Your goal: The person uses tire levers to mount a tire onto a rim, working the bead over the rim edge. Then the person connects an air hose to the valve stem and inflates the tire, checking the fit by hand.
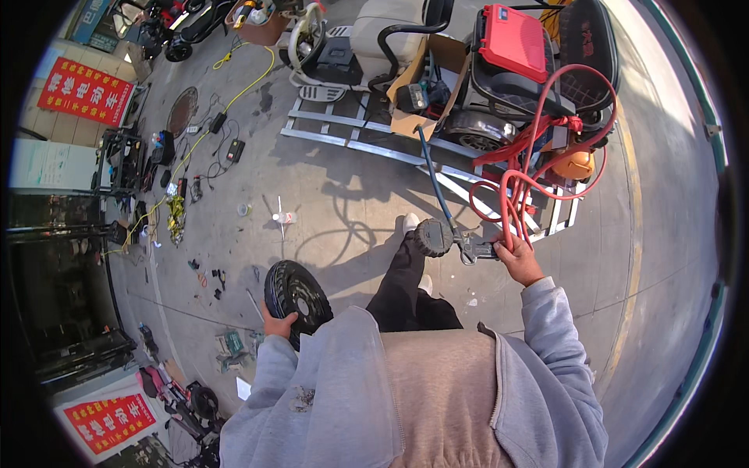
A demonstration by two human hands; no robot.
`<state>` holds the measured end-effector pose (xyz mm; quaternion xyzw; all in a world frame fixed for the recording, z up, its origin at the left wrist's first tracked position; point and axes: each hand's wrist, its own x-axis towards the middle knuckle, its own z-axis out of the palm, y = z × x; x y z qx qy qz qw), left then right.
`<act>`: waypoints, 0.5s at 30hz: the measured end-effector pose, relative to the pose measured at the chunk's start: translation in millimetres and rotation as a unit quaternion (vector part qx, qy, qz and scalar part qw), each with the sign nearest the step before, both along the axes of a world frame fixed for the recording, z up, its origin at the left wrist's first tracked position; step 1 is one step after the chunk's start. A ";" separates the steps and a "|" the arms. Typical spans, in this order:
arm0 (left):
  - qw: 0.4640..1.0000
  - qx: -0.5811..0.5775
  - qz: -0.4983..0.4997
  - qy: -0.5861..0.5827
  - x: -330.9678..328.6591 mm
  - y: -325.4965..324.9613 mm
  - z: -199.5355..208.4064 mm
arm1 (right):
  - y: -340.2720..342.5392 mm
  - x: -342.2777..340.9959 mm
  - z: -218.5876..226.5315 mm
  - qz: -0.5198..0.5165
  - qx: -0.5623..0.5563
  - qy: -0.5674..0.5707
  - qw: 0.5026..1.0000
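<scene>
At the left, my left hand (278, 322) grips a small black wheel (282, 290) by its tyre, fingers wrapped round the near left edge. My right hand (519, 261) is closed round the handle of a tyre inflator with a round black gauge (434, 238). A dark thin hose (434, 175) runs up from the inflator toward the cardboard box. The red air hose (511, 203) passes by my right hand and loops up over the vehicle. Wheel and inflator are apart.
Ahead stands a small electric vehicle (382, 39) with metal ramp rails (343, 144) beside it. It carries a red case (511, 43) and an open cardboard box (406, 125). A bottle (284, 218), a yellow cable (234, 99) and scattered tools (231, 345) lie at the left.
</scene>
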<state>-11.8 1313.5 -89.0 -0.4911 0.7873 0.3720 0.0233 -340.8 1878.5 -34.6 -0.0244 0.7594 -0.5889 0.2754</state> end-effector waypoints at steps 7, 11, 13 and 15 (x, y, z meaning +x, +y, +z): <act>0.996 0.036 0.084 0.012 49.4 -20.7 -12.5 | -61.6 85.0 -130.1 0.111 0.161 0.067 0.978; 0.984 0.120 0.112 0.073 55.1 -29.0 -45.9 | -97.3 114.3 -221.3 0.130 0.284 0.058 0.948; 0.974 0.160 0.119 0.104 49.3 -33.4 -73.6 | -113.7 120.1 -264.6 0.150 0.318 0.120 0.928; 0.955 0.214 0.116 0.167 42.9 -36.7 -110.2 | -131.0 128.9 -309.4 0.134 0.331 0.169 0.919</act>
